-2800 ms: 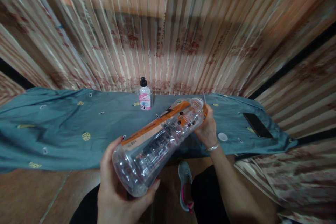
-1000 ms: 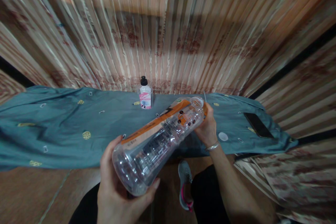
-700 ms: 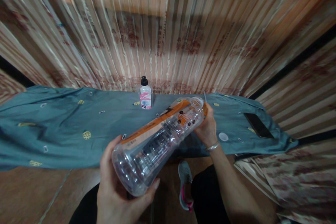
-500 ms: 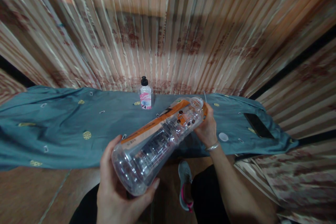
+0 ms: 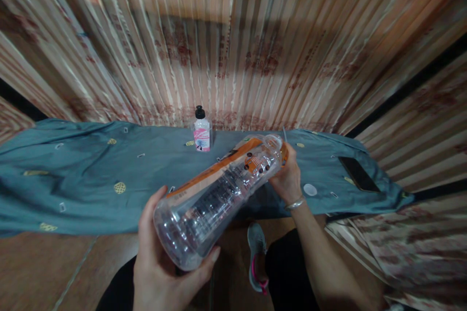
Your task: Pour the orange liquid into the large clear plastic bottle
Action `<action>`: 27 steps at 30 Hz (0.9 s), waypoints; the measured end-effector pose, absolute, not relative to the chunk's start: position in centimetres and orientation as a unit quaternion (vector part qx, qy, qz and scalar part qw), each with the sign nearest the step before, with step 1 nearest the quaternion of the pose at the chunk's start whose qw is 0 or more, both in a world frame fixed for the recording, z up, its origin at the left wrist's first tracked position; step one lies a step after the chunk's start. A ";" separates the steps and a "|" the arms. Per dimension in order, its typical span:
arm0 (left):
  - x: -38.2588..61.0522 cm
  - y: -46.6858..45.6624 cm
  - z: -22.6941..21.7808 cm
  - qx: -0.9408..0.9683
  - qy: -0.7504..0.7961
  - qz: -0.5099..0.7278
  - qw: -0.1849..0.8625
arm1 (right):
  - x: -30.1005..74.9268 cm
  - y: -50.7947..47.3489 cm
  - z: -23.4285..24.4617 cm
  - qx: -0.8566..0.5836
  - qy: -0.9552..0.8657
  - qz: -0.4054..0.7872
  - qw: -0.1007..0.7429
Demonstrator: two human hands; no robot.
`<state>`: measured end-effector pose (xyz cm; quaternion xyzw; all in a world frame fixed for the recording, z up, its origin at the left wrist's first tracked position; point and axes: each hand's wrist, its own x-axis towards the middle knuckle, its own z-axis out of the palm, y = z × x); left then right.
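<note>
A large clear plastic bottle (image 5: 219, 199) with an orange printed side is held tilted over the front of the cloth-covered table, its mouth up to the right. My left hand (image 5: 164, 257) is wrapped round its base, thumb below and fingers on the far side. Around the neck end, my right hand (image 5: 288, 175) is closed; its fingertips are mostly hidden behind the bottle. A thin pale stick (image 5: 285, 133) pokes up beside that hand; whether it is held cannot be made out. The bottle looks see-through, with nothing distinct inside.
A small bottle (image 5: 202, 136) with a black cap and pink label stands at the table's back. On the right lie a dark phone (image 5: 359, 174) and a white round disc (image 5: 310, 189). The teal cloth (image 5: 91, 170) covers the table; striped curtains (image 5: 204, 48) hang behind.
Both hands and the bottle hold almost the same pose. The left hand and the bottle's base have shifted very slightly to the left.
</note>
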<state>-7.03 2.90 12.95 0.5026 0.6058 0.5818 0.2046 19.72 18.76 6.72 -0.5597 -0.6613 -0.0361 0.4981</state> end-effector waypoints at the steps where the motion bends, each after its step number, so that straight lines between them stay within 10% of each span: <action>1: -7.1 2.9 12.9 0.504 0.607 0.580 0.202 | 19.7 18.8 6.8 -0.557 -0.662 -0.038 0.500; 27: -7.4 3.0 13.0 0.494 0.614 0.578 0.212 | 19.7 18.8 6.6 -0.557 -0.662 -0.040 0.501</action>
